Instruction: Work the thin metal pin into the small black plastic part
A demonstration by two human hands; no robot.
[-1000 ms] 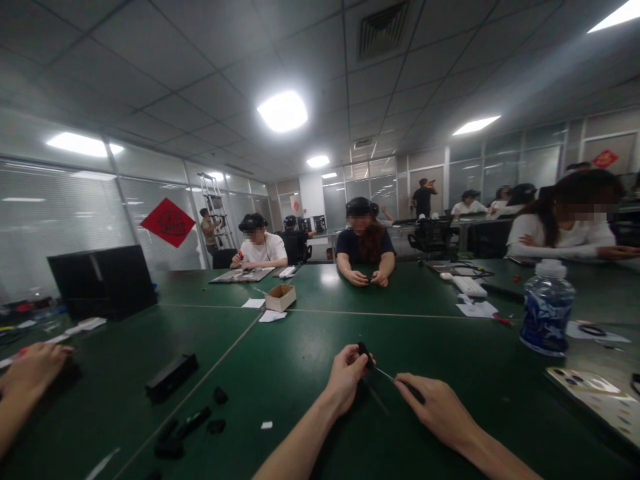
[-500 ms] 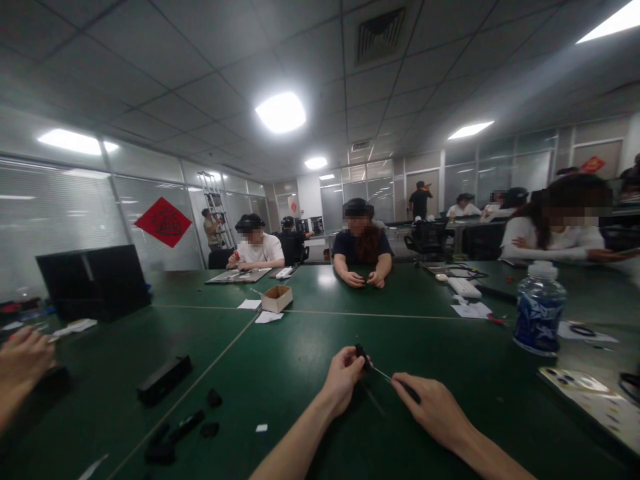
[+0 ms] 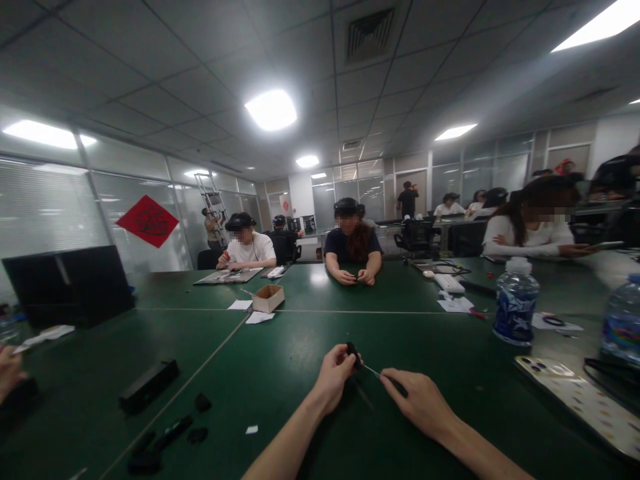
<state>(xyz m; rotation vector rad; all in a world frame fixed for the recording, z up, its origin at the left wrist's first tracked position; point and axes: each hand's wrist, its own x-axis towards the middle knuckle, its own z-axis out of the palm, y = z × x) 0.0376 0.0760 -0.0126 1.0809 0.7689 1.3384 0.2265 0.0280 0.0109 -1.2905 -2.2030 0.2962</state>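
Pinched between thumb and fingers of my left hand [image 3: 336, 375] is a small black part [image 3: 353, 355], tilted above the green table. My right hand [image 3: 417, 400] is closed around the dark handle of a screwdriver [image 3: 371, 370]. The thin metal shaft points left and its tip meets the black part or ends right beside it; I cannot tell which. Most of the handle is hidden by my fingers. To the left on the table lie several loose black pieces [image 3: 173, 432] and a long black block [image 3: 149, 387].
A small cardboard box [image 3: 267, 299] stands beyond my hands. At right are a water bottle [image 3: 517, 303], a second bottle [image 3: 623, 320] and a phone [image 3: 575, 393]. A white scrap [image 3: 251, 430] lies near my left forearm. A co-worker's hand [image 3: 9, 373] shows at the left edge.
The view has turned slightly right, so the scene sits further left and a second bottle shows at right. Both hands keep their grips on the black part and screwdriver.
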